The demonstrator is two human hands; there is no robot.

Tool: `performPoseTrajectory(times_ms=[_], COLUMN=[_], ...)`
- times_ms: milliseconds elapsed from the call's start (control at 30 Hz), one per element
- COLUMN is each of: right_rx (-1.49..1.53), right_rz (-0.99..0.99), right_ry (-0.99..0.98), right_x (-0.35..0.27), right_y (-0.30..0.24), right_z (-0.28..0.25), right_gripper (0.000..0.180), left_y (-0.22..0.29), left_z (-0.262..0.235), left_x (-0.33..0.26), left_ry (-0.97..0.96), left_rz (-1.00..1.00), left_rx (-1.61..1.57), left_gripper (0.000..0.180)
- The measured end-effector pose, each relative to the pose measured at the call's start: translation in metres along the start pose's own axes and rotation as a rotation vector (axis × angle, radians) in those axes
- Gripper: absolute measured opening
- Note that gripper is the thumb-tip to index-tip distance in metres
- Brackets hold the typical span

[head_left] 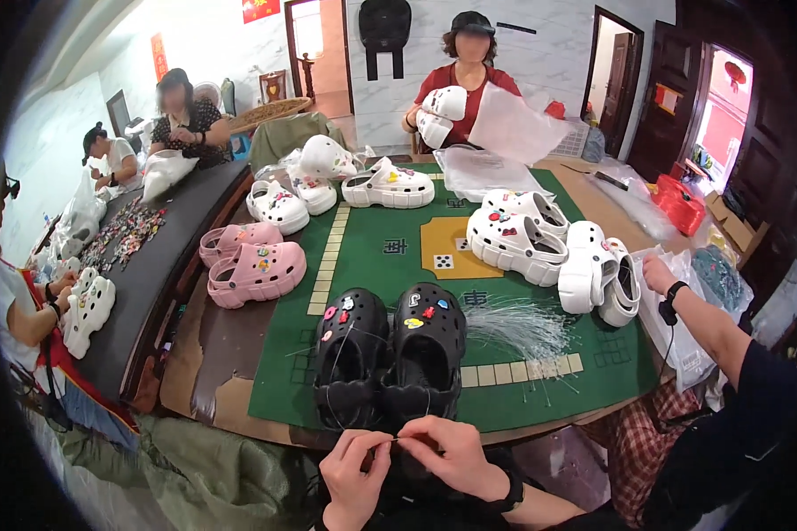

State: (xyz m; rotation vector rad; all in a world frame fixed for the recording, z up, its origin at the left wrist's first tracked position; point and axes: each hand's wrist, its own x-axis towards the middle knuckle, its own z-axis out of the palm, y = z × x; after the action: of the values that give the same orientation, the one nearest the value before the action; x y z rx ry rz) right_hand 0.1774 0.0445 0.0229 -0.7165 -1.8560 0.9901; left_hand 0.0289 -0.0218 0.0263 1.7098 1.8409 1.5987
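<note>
A pair of black clogs (352, 341) with colourful charms on the toes stands side by side at the near edge of the green mat, heels toward me. Just below the heels, my left hand (354, 469) and my right hand (452, 456) meet, fingertips pinched on the ends of a thin strand. Parts of a fine clear strand show over the clogs' heel openings; its full path is hard to follow. To the right of the clogs lies a loose bundle of clear plastic strands (527, 341).
White clogs (515, 230) stand right and at the back left; pink clogs (255, 274) are left. A co-worker's hand (657, 274) rests by plastic bags at right. Across the table a person (474, 80) holds white clogs and a clear bag. Others work at a dark side table (181, 239) with scattered charms.
</note>
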Motion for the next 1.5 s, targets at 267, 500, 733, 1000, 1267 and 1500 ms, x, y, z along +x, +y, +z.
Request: performPoseTrajectory(times_ms=[267,500,733,1000,1267,1500], right_rx=[-0.019,-0.003,-0.019,0.014,-0.057,-0.08], right_rz=[-0.049,0.08,0.059,0.12,0.063,0.06], right_ry=[-0.043,0.008,0.056,0.111,0.104,0.063], right_x=[-0.001,0.0,0.0,-0.006,0.001,0.003], right_y=[0.005,-0.002,-0.004,-0.001,-0.002,-0.006], right_z=[0.003,0.0,0.0,0.003,0.004,0.013], right_gripper=[0.016,0.013,0.014,0.014,0.011,0.005], left_y=[0.001,0.005,0.003,0.003,0.002,-0.009], left_z=[-0.001,-0.002,-0.005,-0.008,-0.01,0.002], left_x=[-0.004,0.0,0.0,-0.002,0.006,0.003], left_ry=[-0.027,-0.001,-0.005,0.006,0.007,0.031], left_rz=[0.013,-0.021,-0.035,-0.077,0.024,0.123], left_rx=[0.052,0.014,0.019,0.021,0.012,0.0], left_gripper=[0.013,0.012,0.013,0.014,0.013,0.014])
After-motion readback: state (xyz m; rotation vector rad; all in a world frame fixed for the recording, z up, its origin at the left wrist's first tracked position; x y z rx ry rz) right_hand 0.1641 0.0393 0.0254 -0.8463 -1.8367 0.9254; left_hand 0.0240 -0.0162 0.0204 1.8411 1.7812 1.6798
